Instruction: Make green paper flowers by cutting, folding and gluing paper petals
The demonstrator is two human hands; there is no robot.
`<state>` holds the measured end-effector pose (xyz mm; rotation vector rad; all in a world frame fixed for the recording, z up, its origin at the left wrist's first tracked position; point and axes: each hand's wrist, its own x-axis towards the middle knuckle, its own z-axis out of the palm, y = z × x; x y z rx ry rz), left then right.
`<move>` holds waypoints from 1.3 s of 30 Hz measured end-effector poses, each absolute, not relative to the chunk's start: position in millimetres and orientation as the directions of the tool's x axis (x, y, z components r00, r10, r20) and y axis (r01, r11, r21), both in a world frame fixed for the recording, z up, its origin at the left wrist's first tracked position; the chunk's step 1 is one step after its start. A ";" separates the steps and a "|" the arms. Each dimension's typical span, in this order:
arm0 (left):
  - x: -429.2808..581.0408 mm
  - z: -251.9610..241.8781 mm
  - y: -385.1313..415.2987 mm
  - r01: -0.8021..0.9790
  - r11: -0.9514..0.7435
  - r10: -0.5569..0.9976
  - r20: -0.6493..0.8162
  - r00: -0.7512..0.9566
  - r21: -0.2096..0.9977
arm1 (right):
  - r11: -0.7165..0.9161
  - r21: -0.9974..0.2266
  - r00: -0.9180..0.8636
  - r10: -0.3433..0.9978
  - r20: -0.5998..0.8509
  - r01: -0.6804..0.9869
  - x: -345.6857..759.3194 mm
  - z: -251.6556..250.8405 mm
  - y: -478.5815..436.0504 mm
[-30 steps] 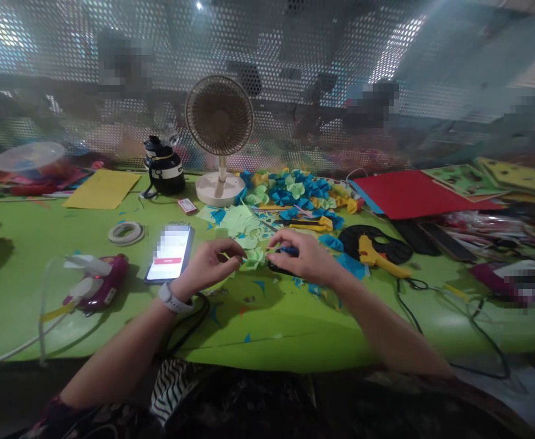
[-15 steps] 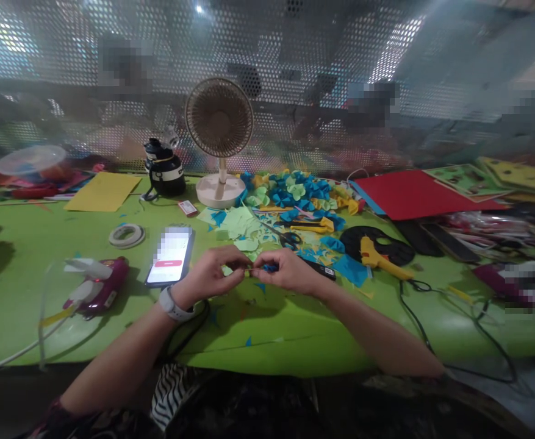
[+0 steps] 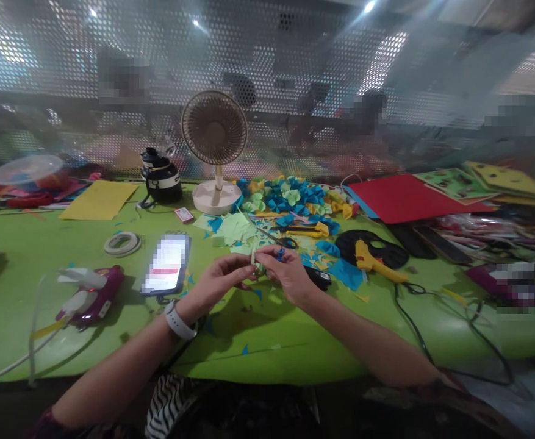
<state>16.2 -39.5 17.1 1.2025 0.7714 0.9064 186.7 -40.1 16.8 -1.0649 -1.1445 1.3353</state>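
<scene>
My left hand [image 3: 224,280], with a white watch on its wrist, is closed, fingertips pinched at a small light green paper piece [image 3: 254,255]. Facing it, my right hand [image 3: 288,274] is closed too, its thumb and finger on the same piece. A bit of blue [image 3: 281,252] shows at the right fingertips; whether it is held is unclear. Behind the hands lie light green paper sheets [image 3: 235,230], scissors [image 3: 288,242] and blue, green and yellow scraps. Farther back is a heap of folded paper flowers [image 3: 290,194].
A lit phone [image 3: 166,263], tape roll [image 3: 122,244] and purple power strip [image 3: 96,299] lie left. A fan [image 3: 215,131] and black bottle [image 3: 161,177] stand behind. To the right are a yellow glue gun [image 3: 377,262] with its cable and red paper [image 3: 416,198].
The light green piece now shows between my fingertips, where a thin strand was seen. My right hand has turned more upright. The whole view has shifted slightly.
</scene>
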 end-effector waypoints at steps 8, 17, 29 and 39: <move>19.3 14.1 -39.2 -0.251 0.179 0.931 -0.082 0.355 0.951 | 0.112 -0.993 -0.027 0.993 0.113 -0.032 189.3 10.5 -39.4; 10.5 15.7 -33.0 -0.189 0.051 0.945 0.014 0.328 0.981 | 0.434 -0.730 -0.252 0.901 0.354 0.528 205.4 27.7 -48.4; 7.6 17.6 -34.2 -0.229 0.118 0.921 -0.020 0.389 0.966 | 0.566 -0.497 -0.318 0.806 0.499 0.658 208.1 17.4 -41.7; 5.5 16.2 -33.8 -0.176 0.127 0.920 -0.049 0.389 0.976 | 0.552 -0.507 -0.332 0.823 0.461 0.663 209.7 16.5 -39.3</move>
